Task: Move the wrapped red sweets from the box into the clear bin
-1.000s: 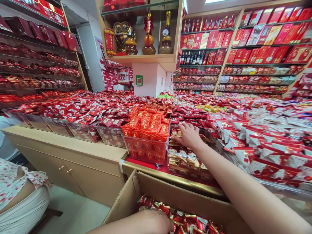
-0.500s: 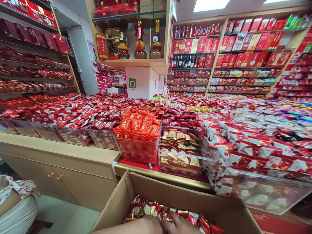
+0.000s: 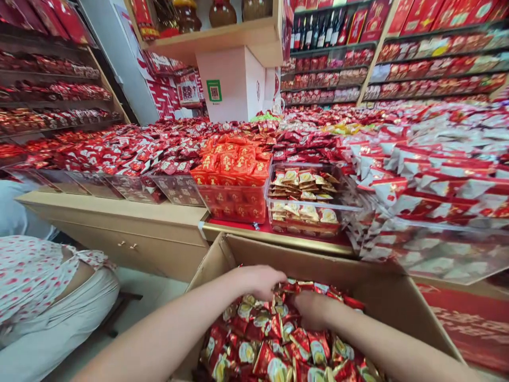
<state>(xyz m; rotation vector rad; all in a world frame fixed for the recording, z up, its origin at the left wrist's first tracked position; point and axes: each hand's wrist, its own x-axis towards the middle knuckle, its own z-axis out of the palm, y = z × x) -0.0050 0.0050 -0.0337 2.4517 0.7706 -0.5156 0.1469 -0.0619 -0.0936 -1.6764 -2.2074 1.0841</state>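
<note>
Fingers (image 3: 278, 277) of the left hand (image 3: 260, 281) and right hand (image 3: 314, 309) touch packets (image 3: 277, 366) in the box (image 3: 385, 297), grip too hidden to tell; gentle two-handed cupping should avoid spills.

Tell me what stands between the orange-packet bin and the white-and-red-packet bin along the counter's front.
The gold-packet bin stands between the orange-packet bin and the white-and-red-packet bin, as the head view shows.

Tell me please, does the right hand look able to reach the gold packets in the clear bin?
Probably yes. The right hand is among the red packets, so the far wall of the cardboard box stands between, but the clear bin just beyond looks open above the gold packets.
</note>
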